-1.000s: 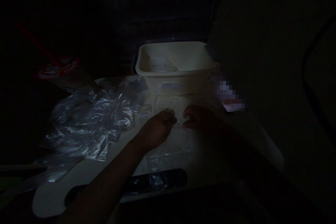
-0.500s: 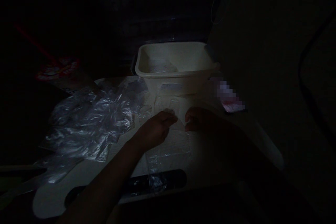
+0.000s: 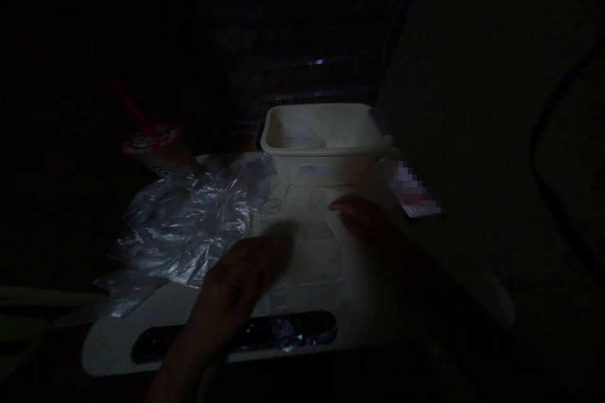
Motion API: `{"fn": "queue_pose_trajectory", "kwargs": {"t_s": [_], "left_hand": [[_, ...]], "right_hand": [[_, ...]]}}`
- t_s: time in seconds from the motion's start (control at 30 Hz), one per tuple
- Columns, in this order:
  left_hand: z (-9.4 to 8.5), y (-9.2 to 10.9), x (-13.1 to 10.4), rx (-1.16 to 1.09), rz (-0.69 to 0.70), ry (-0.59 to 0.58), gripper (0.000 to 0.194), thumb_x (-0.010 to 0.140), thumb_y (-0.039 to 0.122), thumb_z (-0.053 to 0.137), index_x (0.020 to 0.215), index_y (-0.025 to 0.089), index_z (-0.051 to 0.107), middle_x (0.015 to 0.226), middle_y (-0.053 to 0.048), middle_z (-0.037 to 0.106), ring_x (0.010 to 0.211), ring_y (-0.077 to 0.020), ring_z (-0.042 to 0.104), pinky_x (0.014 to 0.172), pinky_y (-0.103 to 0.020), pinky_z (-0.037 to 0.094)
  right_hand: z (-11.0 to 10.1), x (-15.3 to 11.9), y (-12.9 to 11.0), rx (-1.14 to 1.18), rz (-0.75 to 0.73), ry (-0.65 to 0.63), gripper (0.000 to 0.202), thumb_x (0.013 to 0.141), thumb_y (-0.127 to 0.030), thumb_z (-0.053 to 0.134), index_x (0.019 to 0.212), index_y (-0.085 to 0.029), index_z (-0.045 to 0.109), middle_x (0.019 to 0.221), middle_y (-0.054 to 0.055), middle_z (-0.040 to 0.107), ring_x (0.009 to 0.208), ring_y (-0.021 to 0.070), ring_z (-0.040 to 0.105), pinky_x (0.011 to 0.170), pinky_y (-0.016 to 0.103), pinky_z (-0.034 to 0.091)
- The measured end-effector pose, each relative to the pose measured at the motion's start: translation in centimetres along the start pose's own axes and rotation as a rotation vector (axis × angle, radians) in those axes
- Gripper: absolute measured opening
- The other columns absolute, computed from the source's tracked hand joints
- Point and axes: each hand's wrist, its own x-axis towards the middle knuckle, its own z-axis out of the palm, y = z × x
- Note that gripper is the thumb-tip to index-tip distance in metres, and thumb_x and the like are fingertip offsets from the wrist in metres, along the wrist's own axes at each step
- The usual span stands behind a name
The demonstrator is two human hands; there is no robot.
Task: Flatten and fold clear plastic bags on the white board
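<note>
The scene is very dark. My left hand (image 3: 241, 274) is over the left part of the white board (image 3: 106, 346), its fingers smeared by motion, so any hold is unclear. Under and beside it lies a flat clear plastic bag (image 3: 309, 296), its lower end across the dark slot at the board's near edge. My right hand (image 3: 357, 215) hovers at the bag's upper right, fingers loosely bent and apart, with nothing visible in them. Another clear packet (image 3: 302, 198) lies between the hands and the cream bin (image 3: 326, 151).
A crumpled heap of clear plastic bags (image 3: 189, 227) covers the board's left side. Behind it stands a cup (image 3: 158, 148) with a red straw. Inside the bin lie clear packets (image 3: 300, 137). A pinkish blurred-out item (image 3: 416, 192) is at the right.
My left hand has swung down and left, away from my right hand. My right hand stays near its place. The view has shifted, so the bin and cup sit lower and further right.
</note>
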Motion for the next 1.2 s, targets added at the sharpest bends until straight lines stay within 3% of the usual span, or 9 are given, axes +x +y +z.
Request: {"fn": "queue_pose_trajectory", "kwargs": {"t_s": [0.07, 0.17, 0.3, 0.43, 0.6, 0.77, 0.97, 1.2], "left_hand": [[0.4, 0.9, -2.5, 0.054, 0.052, -0.179, 0.039, 0.079, 0.02, 0.036, 0.118, 0.021, 0.037, 0.119, -0.004, 0.045, 0.106, -0.0184, 0.043, 0.084, -0.032, 0.042], [1.9, 1.5, -5.7, 0.238, 0.127, -0.222, 0.053, 0.074, 0.028, 0.045, 0.124, 0.016, 0.029, 0.124, -0.008, 0.04, 0.11, -0.0218, 0.039, 0.082, -0.035, 0.044], [3.9, 0.8, -8.2, 0.436, 0.265, -0.182, 0.048, 0.072, 0.016, 0.046, 0.119, 0.017, 0.036, 0.125, -0.008, 0.038, 0.113, -0.0227, 0.035, 0.081, -0.036, 0.045], [4.4, 0.4, -9.0, 0.442, 0.337, -0.122, 0.039, 0.075, 0.015, 0.045, 0.113, 0.018, 0.043, 0.125, -0.005, 0.039, 0.114, -0.0214, 0.034, 0.085, -0.037, 0.042], [4.1, 0.9, -9.3, 0.411, 0.262, -0.121, 0.041, 0.077, 0.018, 0.044, 0.117, 0.021, 0.038, 0.127, -0.003, 0.036, 0.117, -0.0224, 0.029, 0.08, -0.033, 0.046], [4.2, 0.9, -9.3, 0.27, 0.238, -0.08, 0.037, 0.076, 0.015, 0.044, 0.112, 0.025, 0.044, 0.128, -0.003, 0.035, 0.117, -0.0197, 0.03, 0.083, -0.033, 0.043], [3.8, 1.1, -9.2, 0.091, 0.166, -0.11, 0.042, 0.076, 0.017, 0.044, 0.116, 0.027, 0.039, 0.12, -0.003, 0.045, 0.111, -0.0193, 0.039, 0.082, -0.036, 0.044], [2.2, 2.5, -7.1, -0.18, -0.143, -0.112, 0.026, 0.076, 0.023, 0.045, 0.098, 0.031, 0.056, 0.093, 0.001, 0.063, 0.083, -0.0159, 0.059, 0.068, -0.028, 0.052]], "right_hand": [[0.3, -0.1, -0.3, 0.042, -0.075, 0.007, 0.029, 0.075, -0.014, 0.032, 0.091, -0.016, 0.056, 0.094, 0.006, 0.061, 0.091, 0.0155, 0.052, 0.08, 0.033, 0.039], [0.8, -0.3, -0.9, 0.106, -0.126, -0.048, 0.034, 0.072, -0.01, 0.03, 0.094, -0.016, 0.056, 0.097, 0.007, 0.06, 0.094, 0.015, 0.051, 0.081, 0.033, 0.04], [0.9, -1.0, -1.2, 0.075, -0.049, -0.085, 0.039, 0.07, -0.009, 0.029, 0.102, -0.013, 0.052, 0.101, 0.009, 0.058, 0.095, 0.0158, 0.05, 0.082, 0.034, 0.04], [0.3, -2.9, -1.4, -0.008, -0.003, -0.076, 0.037, 0.075, -0.013, 0.028, 0.106, -0.014, 0.049, 0.107, 0.009, 0.054, 0.102, 0.0164, 0.046, 0.086, 0.035, 0.038], [0.3, -5.3, -2.7, -0.062, 0.022, -0.149, 0.037, 0.078, -0.017, 0.03, 0.113, -0.013, 0.042, 0.116, 0.01, 0.048, 0.108, 0.0164, 0.041, 0.089, 0.035, 0.036], [0.5, -5.3, -4.0, -0.081, -0.032, -0.198, 0.041, 0.077, -0.015, 0.033, 0.117, -0.014, 0.036, 0.12, 0.009, 0.044, 0.111, 0.017, 0.037, 0.093, 0.039, 0.03], [-0.2, -5.7, -4.1, -0.066, -0.039, -0.255, 0.047, 0.075, -0.015, 0.034, 0.121, -0.015, 0.031, 0.124, 0.01, 0.038, 0.116, 0.0177, 0.03, 0.095, 0.04, 0.025], [-0.8, -7.4, -3.5, -0.012, -0.063, -0.41, 0.057, 0.074, -0.024, 0.038, 0.127, -0.017, 0.019, 0.133, 0.008, 0.023, 0.122, 0.0196, 0.016, 0.098, 0.041, 0.013]]}}
